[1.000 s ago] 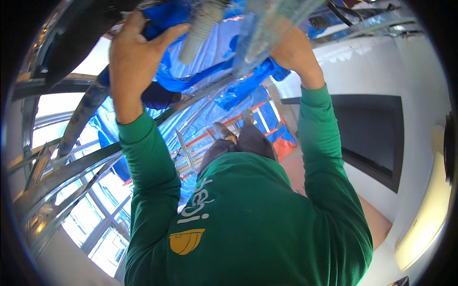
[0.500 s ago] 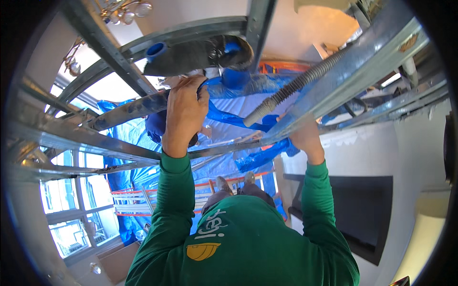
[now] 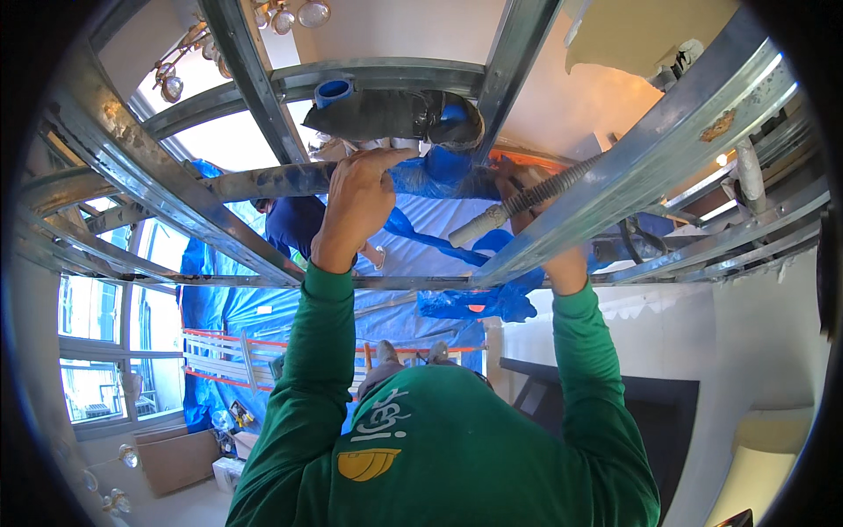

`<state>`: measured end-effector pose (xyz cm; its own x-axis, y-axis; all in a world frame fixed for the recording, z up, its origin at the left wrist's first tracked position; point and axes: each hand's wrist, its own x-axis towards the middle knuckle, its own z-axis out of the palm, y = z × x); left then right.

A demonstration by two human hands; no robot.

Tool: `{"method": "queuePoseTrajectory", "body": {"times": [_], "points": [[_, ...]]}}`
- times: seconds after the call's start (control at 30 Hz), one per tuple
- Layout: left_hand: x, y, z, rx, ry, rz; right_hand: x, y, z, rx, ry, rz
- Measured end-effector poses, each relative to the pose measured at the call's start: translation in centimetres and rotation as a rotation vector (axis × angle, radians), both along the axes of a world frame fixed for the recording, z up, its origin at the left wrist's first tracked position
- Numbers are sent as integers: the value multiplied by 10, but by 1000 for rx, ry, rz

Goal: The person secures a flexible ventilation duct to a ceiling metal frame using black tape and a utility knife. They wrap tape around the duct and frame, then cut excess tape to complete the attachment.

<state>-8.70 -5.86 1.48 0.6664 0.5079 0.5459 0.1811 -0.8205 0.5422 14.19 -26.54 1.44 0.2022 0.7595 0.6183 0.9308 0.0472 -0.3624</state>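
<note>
A dusty pipe (image 3: 272,181) runs crosswise ahead of me, its right stretch wrapped in blue plastic film (image 3: 413,178). My left hand (image 3: 358,209) is closed over the pipe at the left end of the wrap. From there a loose blue plastic strip (image 3: 430,242) hangs down and passes behind a slanting metal beam, and a crumpled part (image 3: 479,303) dangles below. My right hand (image 3: 527,189) reaches up behind that beam, its fingers curled about the wrapped pipe's right end; the beam hides much of the palm. A blue fitting (image 3: 446,165) joins the pipe beside a black-wrapped pipe piece (image 3: 373,116).
Metal ceiling framing surrounds my arms, with a wide beam (image 3: 650,162) at right. A grey corrugated conduit (image 3: 527,202) hangs near my right hand. Below are blue sheeting (image 3: 255,303), another person (image 3: 297,220) in dark blue, and slatted scaffold decking (image 3: 219,356). Glass lamps (image 3: 171,86) hang at upper left.
My right hand has risen from the lower plastic strip to the pipe's wrapped right end. The left hand stays on the pipe. The view has shifted, showing more beams at left.
</note>
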Motion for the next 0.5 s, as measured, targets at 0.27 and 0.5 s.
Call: {"method": "queuePoseTrajectory", "body": {"times": [0.27,0.5], "points": [[17,-27,27,-358,-2,-43,1,53,4,-68,746,289],[63,-66,25,-875,-621,-39,-5,34,27,-143,859,362]]}}
